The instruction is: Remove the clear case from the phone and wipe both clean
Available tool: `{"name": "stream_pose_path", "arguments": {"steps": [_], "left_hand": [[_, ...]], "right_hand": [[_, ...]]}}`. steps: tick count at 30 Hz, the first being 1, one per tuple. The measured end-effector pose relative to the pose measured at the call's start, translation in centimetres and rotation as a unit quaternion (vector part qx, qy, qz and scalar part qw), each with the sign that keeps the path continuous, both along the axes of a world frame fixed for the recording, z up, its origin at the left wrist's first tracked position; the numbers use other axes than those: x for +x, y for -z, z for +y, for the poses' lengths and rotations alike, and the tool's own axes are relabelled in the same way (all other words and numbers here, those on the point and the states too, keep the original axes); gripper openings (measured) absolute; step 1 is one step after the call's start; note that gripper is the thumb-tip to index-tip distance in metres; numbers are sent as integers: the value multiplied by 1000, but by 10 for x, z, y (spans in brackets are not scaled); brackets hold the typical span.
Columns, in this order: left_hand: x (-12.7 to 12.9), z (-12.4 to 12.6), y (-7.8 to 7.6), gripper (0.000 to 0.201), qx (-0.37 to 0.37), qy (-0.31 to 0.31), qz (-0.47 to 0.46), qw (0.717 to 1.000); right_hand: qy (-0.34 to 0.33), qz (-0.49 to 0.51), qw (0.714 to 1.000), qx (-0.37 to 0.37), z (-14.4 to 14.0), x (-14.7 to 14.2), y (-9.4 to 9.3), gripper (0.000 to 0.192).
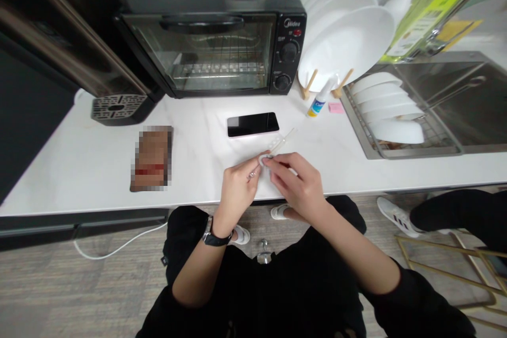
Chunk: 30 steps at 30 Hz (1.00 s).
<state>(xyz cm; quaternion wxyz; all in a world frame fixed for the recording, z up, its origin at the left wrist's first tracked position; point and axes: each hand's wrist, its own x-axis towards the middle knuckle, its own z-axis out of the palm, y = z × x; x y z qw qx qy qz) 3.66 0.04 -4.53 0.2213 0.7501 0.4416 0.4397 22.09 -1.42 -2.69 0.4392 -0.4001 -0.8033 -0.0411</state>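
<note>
White counter (79,163) runs across the kitchen scene, with the phone (252,124) lying dark and flat near its middle. Far left of the phone a drip tray (117,108) sits under a dark machine, and a blurred card (152,158) lies nearer, to the phone's lower left. Behind the phone stands the oven (214,31). Just below the phone, at the counter's front edge, the left hand (237,190) and right hand (297,182) meet, fingertips of both pinched on a small white pad (264,160). A clear strip (283,140) lies just beside it. Right of the phone stand a small bottle (319,101), a pink note (336,108), racked plates (348,42) and the sink (455,100).
</note>
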Motion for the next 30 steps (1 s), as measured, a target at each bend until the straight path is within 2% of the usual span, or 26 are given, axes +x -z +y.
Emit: {"name": "stream_pose_path", "arguments": {"steps": [5,10,14,18,22,27,30], "left_hand": [[0,-1,1,53,2,7,-2,1000],[0,-1,1,54,1,-1,-1,1000],[1,0,1,48,1,-7,3,1000],[2,1,-1,38,-4,-20,-5,1000],[1,0,-3,45,-14,-8,1,1000],[0,0,-2,53,-8,0,-8,1000],[0,1,0,47,1,0,-5,1000]], "right_hand": [[107,36,993,-16,34,34,-1,28],[125,42,991,-14,52,48,-2,28],[96,40,995,-1,43,34,0,28],[26,13,1000,2,15,7,0,33],[-37,-19,999,33,-10,-15,-4,38],[-47,-33,998,29,-13,-14,-7,40],[-33,-23,999,9,-4,-3,-5,36]]}}
